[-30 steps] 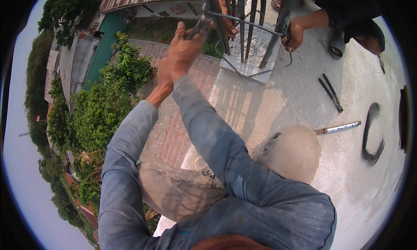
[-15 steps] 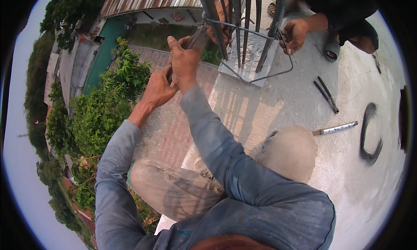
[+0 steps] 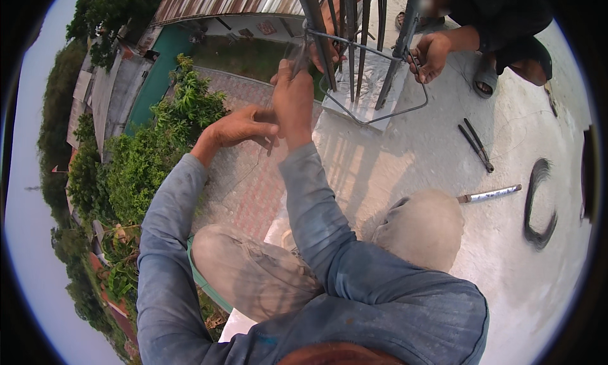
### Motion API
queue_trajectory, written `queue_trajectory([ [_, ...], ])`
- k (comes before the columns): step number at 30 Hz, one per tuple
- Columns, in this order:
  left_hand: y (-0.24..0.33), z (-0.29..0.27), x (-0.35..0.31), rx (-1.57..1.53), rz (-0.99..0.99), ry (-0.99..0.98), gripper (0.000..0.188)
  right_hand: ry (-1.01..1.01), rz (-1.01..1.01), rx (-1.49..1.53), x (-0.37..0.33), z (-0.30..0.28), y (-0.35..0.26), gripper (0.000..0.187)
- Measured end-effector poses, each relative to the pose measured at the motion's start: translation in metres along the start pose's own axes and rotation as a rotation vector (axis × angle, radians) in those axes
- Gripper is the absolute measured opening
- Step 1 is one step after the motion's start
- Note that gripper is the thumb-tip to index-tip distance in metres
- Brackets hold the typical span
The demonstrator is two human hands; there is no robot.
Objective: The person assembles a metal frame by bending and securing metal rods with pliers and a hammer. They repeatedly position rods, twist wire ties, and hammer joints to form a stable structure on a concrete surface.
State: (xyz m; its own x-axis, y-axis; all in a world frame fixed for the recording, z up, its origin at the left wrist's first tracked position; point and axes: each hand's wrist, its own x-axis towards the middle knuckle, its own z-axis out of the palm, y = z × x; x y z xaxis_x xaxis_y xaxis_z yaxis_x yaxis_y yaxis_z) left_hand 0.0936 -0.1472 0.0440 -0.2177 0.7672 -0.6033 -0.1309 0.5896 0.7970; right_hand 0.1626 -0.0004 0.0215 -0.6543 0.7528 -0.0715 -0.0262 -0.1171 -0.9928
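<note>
My right hand (image 3: 293, 105) is closed around pincers (image 3: 296, 53), blurred by motion, their jaws up against the corner of a square steel stirrup (image 3: 396, 114) at the left upright bar. My left hand (image 3: 244, 127) hangs just beside my right wrist, fingers loosely apart and holding nothing. The stirrup rings a cluster of upright rebar (image 3: 351, 42) on a pale concrete block (image 3: 384, 121). Across from me, another person's hand (image 3: 430, 54) grips the stirrup's right side. That person's other hand (image 3: 325, 53) is partly hidden behind the bars.
On the concrete floor (image 3: 418, 156) to the right lie another pair of pincers (image 3: 476, 146), a bar with a white-wrapped section (image 3: 491, 194) and a coil of dark wire (image 3: 539, 203). The slab's edge runs by my left knee (image 3: 250, 263), with paving (image 3: 250, 194) and trees (image 3: 142, 181) below.
My left hand has come off the pincers' handles and dropped a little, its fingers spreading. My right hand has shifted right and slightly down, turning the pincers more upright.
</note>
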Motion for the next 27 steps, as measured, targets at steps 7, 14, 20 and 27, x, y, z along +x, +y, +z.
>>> queue_trajectory([
  [7, -0.008, -0.003, 0.010, -0.208, 0.043, 0.094, 0.089, -0.211, 0.157, 0.109, 0.006, -0.017, -0.007, 0.036],
  [14, -0.018, 0.005, 0.009, -0.449, 0.083, -0.065, 0.080, -0.047, 0.121, 0.163, 0.006, 0.011, -0.008, 0.051],
  [20, -0.021, -0.015, 0.004, -0.487, 0.048, -0.174, 0.056, -0.064, 0.150, 0.445, 0.010, 0.023, -0.004, 0.052],
  [27, 0.011, 0.001, -0.021, -0.333, -0.132, 0.027, 0.026, -0.490, 0.253, 1.287, 0.009, 0.023, 0.004, 0.037],
])
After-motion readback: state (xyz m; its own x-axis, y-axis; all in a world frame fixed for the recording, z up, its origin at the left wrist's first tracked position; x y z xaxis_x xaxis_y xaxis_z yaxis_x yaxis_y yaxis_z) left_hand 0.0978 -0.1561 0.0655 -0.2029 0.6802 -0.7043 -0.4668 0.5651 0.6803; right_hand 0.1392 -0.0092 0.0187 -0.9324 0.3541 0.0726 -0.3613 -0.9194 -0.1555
